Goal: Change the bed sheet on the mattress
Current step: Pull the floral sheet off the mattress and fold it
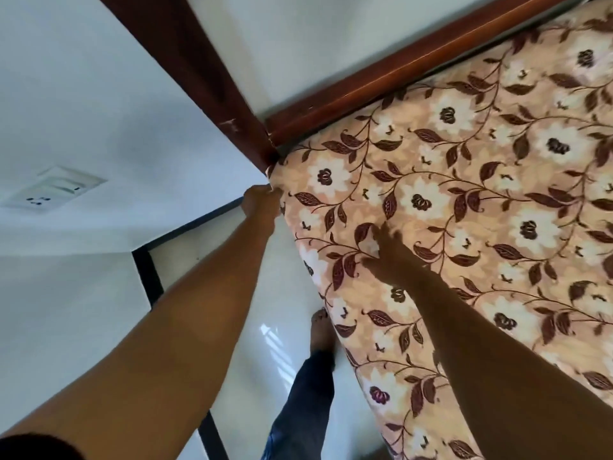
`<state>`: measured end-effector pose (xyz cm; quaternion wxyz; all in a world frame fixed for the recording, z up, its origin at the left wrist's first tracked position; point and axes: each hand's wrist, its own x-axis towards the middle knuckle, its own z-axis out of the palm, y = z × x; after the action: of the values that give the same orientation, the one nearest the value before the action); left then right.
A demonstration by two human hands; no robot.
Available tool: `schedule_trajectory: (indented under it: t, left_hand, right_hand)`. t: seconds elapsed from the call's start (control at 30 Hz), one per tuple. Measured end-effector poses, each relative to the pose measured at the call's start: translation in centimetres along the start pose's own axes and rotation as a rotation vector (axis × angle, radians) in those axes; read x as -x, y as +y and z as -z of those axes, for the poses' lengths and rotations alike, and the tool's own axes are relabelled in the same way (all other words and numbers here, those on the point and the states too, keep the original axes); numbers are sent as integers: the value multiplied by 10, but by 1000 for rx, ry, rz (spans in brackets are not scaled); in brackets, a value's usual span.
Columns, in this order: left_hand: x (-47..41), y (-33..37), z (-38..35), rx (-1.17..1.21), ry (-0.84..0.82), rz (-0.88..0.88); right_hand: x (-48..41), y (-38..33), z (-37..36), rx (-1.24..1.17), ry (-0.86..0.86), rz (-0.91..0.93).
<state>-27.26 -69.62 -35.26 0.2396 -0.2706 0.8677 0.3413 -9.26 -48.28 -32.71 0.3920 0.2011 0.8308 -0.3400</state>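
A beige bed sheet (464, 200) with white flowers and dark brown leaves covers the mattress and fills the right half of the view. My left hand (262, 202) reaches to the sheet's corner beside the wooden bedpost and grips the fabric at the edge; its fingers are hidden against the cloth. My right hand (386, 257) lies flat on top of the sheet a little in from the side edge, fingers spread and pressing down.
A dark wooden bedpost (205, 71) and headboard rail (398, 71) stand against the white wall. A switch and socket plate (53, 190) is on the wall at left. My bare foot (321, 330) stands on the glossy white floor (252, 343) beside the bed.
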Motion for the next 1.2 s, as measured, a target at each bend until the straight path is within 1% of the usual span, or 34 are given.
schedule_trajectory:
  t: [0.1,0.2,0.3,0.33,0.37,0.4,0.43,0.47,0.5,0.53,0.57,0.63,0.67,0.7,0.73,0.8,0.83,0.87,0.9,0.93,0.97,1.0,1.03,1.07,1.1,1.13,1.17,1.2]
  left_hand:
    - [-9,9,-13,-269,142,-25]
    - [-7,17,-12,-415,256,-74]
    - [-2,19,-9,-534,276,-149]
    - [4,21,-10,-577,262,-221]
    - [10,21,-14,-588,181,-352]
    - [18,19,-22,-594,6,-515]
    - [31,17,-31,-616,-243,-659]
    - [42,12,-41,-665,-477,-731]
    - [53,9,-48,-698,-601,-749]
    - [59,8,-52,-665,-597,-738]
    - [65,9,-54,-552,-469,-716]
    - [67,6,-51,-262,-82,-589]
    - [68,3,-49,-207,96,-534]
    - [70,-4,-49,-238,205,-490]
    - [74,-10,-50,-308,233,-441]
    - [86,-22,-57,-448,213,-464]
    - [93,-25,-66,-467,181,-492]
    - [105,-23,-76,-476,114,-483]
    - [119,-17,-85,-452,4,-506]
    - [141,-10,-102,-463,-143,-545]
    - [165,-2,-120,-457,-346,-595]
    - [191,5,-137,-484,-513,-670]
    - [214,12,-154,-482,-617,-694]
    - [235,19,-168,-519,-707,-753]
    - [254,26,-175,-516,-819,-790]
    - [262,25,-182,-540,-817,-870]
    - [264,23,-191,-522,-740,-829]
    - [263,19,-189,-453,-728,-749]
  right_hand:
    - [-4,10,1,-2,-36,32]
    - [-8,12,8,-42,-77,33]
    - [-9,10,9,-105,-100,29]
    - [-9,11,10,-121,-101,24]
    - [-10,13,11,-147,-104,16]
    - [-10,15,13,-180,-109,9]
    - [-11,17,15,-204,-107,9]
    - [-12,21,17,-213,-97,16]
    - [-11,27,21,-229,-84,20]
    - [-9,33,25,-264,-72,23]
    - [-6,40,30,-313,-60,19]
    - [3,55,33,-372,7,-2]
    - [8,64,32,-389,51,-15]
    - [13,71,30,-397,92,-25]
    - [19,79,26,-419,129,-14]
    - [28,92,17,-471,200,21]
    - [33,97,12,-486,230,24]
    - [37,100,9,-508,259,24]
    - [40,103,7,-537,290,6]
    - [43,106,6,-581,337,-24]
    - [47,108,5,-605,403,-77]
    - [53,113,5,-633,486,-142]
    - [59,120,4,-679,559,-217]
    - [68,131,4,-759,622,-302]
    - [77,141,4,-848,659,-375]
    - [84,154,2,-902,687,-418]
    - [94,166,0,-909,702,-444]
    - [102,175,-2,-881,701,-462]
